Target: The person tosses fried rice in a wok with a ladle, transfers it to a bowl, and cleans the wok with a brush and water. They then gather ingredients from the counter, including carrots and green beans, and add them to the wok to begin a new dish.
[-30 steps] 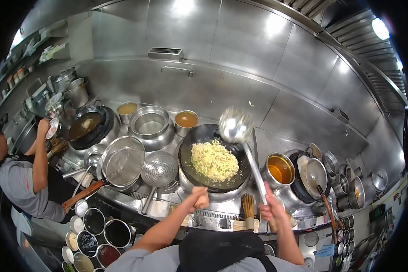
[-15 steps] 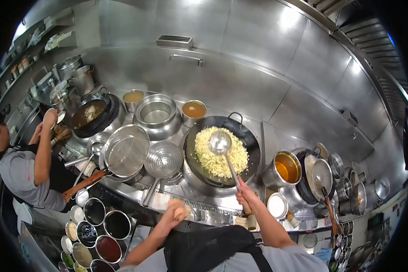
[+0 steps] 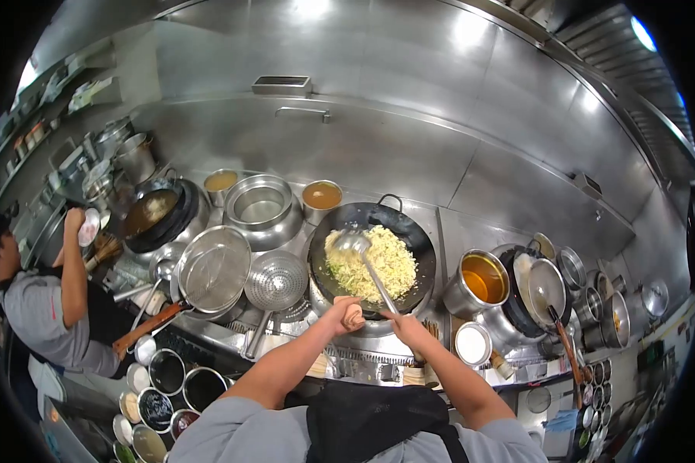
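Note:
A black wok (image 3: 417,235) sits on the burner before me, with a mound of yellowish fried rice (image 3: 386,266) flecked with green inside. My right hand (image 3: 411,330) is wrapped round the handle of a steel ladle (image 3: 353,242), whose bowl rests on the left part of the rice. At the near rim of the wok, my left hand (image 3: 347,315) is closed in a fist. Whatever it grips there, a rim, a handle or a cloth, I cannot make out.
To the left lie a perforated skimmer (image 3: 276,279) and a wire strainer (image 3: 215,270). A pot of orange liquid (image 3: 483,279) and a white-filled container (image 3: 472,344) stand right. Sauce containers (image 3: 167,370) crowd the lower left. A co-worker (image 3: 50,297) holds a bowl at another wok.
My left hand has moved up and right to the wok's near rim. The ladle has shifted left over the rice. The co-worker's bowl has tipped.

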Action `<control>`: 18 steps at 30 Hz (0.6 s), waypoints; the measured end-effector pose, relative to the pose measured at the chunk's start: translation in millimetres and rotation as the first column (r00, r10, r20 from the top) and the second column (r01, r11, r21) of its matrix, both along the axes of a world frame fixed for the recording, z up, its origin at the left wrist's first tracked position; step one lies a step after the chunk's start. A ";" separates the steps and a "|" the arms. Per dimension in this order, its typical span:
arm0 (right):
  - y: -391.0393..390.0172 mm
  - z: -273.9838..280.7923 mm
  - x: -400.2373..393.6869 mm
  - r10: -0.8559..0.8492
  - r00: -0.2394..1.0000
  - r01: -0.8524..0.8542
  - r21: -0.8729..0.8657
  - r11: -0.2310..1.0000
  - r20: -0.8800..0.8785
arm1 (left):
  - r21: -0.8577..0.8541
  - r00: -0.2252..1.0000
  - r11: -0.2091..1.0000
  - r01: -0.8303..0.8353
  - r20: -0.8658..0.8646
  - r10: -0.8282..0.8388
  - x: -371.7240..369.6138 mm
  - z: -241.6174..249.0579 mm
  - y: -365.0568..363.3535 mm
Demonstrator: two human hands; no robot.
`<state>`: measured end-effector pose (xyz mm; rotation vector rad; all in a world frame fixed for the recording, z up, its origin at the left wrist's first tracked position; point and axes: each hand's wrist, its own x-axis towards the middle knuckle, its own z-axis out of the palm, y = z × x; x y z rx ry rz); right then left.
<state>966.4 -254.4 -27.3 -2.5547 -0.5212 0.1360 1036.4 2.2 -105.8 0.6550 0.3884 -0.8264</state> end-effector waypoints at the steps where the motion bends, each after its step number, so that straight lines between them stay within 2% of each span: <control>1: -8.9 17.9 -29.7 0.015 0.998 -0.019 -0.058 0.998 -0.066 | -0.004 1.000 1.000 -0.021 -0.006 0.021 0.7 -2.4 -2.7; 3: -62.8 -10.4 -63.8 0.022 0.996 -0.033 -0.118 0.993 -0.092 | 0.004 0.999 0.999 -0.040 -0.015 0.040 4.5 -9.1 -8.7; 4: -67.8 2.3 -79.3 0.005 0.996 -0.015 -0.111 0.994 -0.088 | 0.003 0.996 0.997 -0.083 -0.031 0.083 5.5 -15.9 -11.8; 6: -71.8 40.4 -126.3 -0.199 0.973 0.187 -0.102 0.977 -0.119 | -0.024 0.999 0.999 -0.039 -0.008 0.039 9.3 -30.4 -12.7; 8: -59.7 39.6 -148.8 -0.257 0.960 0.253 -0.047 0.966 -0.108 | -0.005 0.997 0.997 -0.080 0.010 0.080 5.3 -34.7 -14.6; 9: -54.4 38.4 -163.5 -0.301 0.948 0.302 -0.003 0.953 -0.104 | -0.081 0.997 0.994 -0.070 0.017 0.071 -3.4 -38.0 -15.7; 10: -55.8 48.8 -182.2 -0.316 0.942 0.318 0.000 0.948 -0.112 | -0.076 0.998 0.996 -0.054 0.010 0.055 -30.6 -25.0 -17.9; 12: -52.9 86.9 -215.7 -0.229 0.973 0.231 0.209 0.950 -0.035 | 0.035 0.988 0.988 -0.151 -0.015 0.151 -98.4 36.4 -10.6; 13: -54.8 112.2 -230.2 -0.240 0.970 0.240 0.223 0.945 -0.027 | 0.040 0.986 0.985 -0.166 -0.001 0.167 -115.3 44.8 -8.6; 14: -63.3 141.8 -243.0 -0.241 0.892 0.352 0.254 0.901 -0.382 | 0.044 0.983 0.982 -0.183 0.010 0.183 -128.8 49.9 -6.7; 15: -69.4 156.5 -251.8 -0.181 0.692 0.467 0.242 0.850 -0.699 | -0.150 0.993 0.985 -0.083 0.066 0.094 -117.3 19.8 3.5; 16: -70.9 157.5 -253.4 -0.141 0.630 0.520 0.280 0.807 -0.764 | -0.082 0.997 0.993 -0.080 0.005 0.081 -98.1 15.6 -4.7; 18: -85.4 101.4 -237.1 -0.204 0.781 0.378 0.187 0.907 -0.590 | -0.161 0.998 0.986 -0.052 -0.048 0.045 -48.2 -14.6 -15.1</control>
